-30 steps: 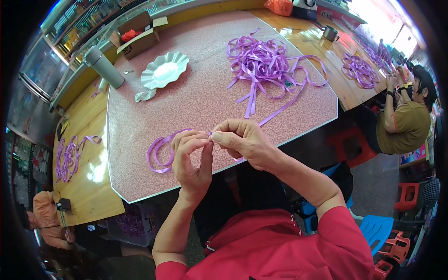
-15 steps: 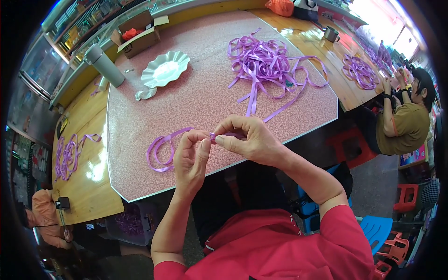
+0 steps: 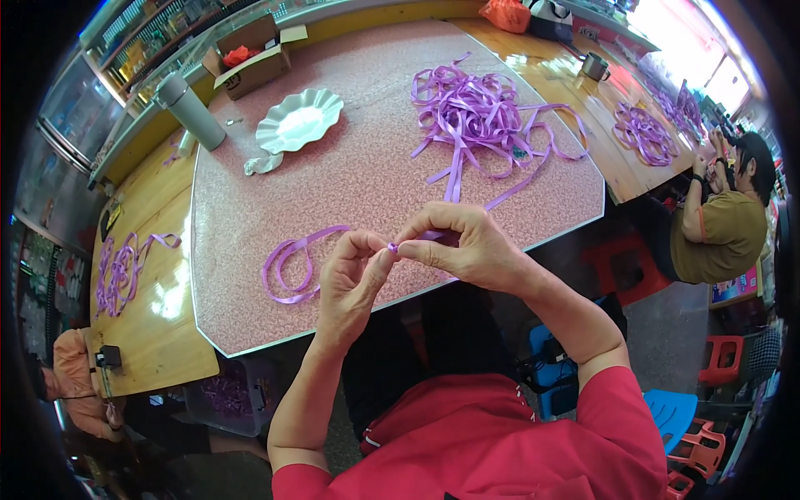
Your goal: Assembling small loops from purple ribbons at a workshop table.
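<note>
Above the near edge of the pink speckled table [image 3: 367, 175], my left hand [image 3: 350, 279] and my right hand [image 3: 462, 248] meet fingertip to fingertip. Both pinch a purple ribbon [image 3: 393, 247], of which a small folded or knotted bit shows between the thumbs. One stretch of it runs left from my left hand and lies in loose loops [image 3: 289, 265] on the table. On the right, a strand passes behind my right hand toward a big tangled heap of purple ribbon [image 3: 467, 104]. The exact shape of the bit in my fingertips is too small to make out.
A pale scalloped dish [image 3: 300, 122], a crumpled wrapper [image 3: 263, 164], a grey-green flask [image 3: 192, 112] and an open cardboard box [image 3: 252, 71] stand at the far left. A metal mug [image 3: 595, 67] is far right. People sit at both sides, with more ribbon [image 3: 646, 135] near one.
My hands have shifted slightly right, still pinching the ribbon. The bit between my fingertips now looks smaller and more compact. At the right, the co-worker's hands have moved a little.
</note>
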### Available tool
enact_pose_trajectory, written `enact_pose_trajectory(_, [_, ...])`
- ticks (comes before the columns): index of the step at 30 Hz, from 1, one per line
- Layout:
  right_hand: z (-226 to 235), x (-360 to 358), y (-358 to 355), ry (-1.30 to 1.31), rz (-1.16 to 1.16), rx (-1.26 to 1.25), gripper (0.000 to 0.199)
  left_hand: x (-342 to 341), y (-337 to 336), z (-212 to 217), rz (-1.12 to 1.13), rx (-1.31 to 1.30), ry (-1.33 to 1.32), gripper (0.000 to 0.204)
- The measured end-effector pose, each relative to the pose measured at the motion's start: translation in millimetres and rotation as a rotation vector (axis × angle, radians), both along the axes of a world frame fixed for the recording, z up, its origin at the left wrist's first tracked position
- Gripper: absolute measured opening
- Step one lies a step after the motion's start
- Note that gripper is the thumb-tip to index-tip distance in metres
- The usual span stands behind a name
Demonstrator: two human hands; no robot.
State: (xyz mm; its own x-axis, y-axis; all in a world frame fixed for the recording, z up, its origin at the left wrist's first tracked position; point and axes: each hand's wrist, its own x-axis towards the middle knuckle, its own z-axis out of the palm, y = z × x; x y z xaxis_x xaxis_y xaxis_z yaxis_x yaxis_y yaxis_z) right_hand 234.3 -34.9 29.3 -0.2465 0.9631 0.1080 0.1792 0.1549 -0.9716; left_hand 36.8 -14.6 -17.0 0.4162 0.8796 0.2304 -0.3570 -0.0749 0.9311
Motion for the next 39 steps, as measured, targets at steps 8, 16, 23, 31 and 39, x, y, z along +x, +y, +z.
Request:
enact_pose_trajectory(8, [-4, 1, 2, 0.057, 0.051, -0.094, 0.015, 1, -2, -3, -0.024, 0.000, -0.007, 0.016])
enact_pose_trajectory(16, [-9, 1, 2, 0.037, 0.032, -0.085, 0.015, 1, -4, -6, 0.061, 0.052, 0.061, 0.022])
enact_pose_trajectory(23, [-8, -1, 1, 0.043, 0.008, -0.067, 0.015, 1, -4, -9, 0.144, 0.093, 0.182, 0.016])
enact_pose_trajectory(31, [-9, -4, -1, -0.066, -0.024, 0.059, 0.013, 0, -3, -13, 0.156, 0.160, 0.217, 0.013])
enact_pose_trajectory(39, [-5, -6, -6, -0.069, -0.040, 0.067, 0.012, 3, -4, -11, 0.098, 0.072, 0.065, 0.012])
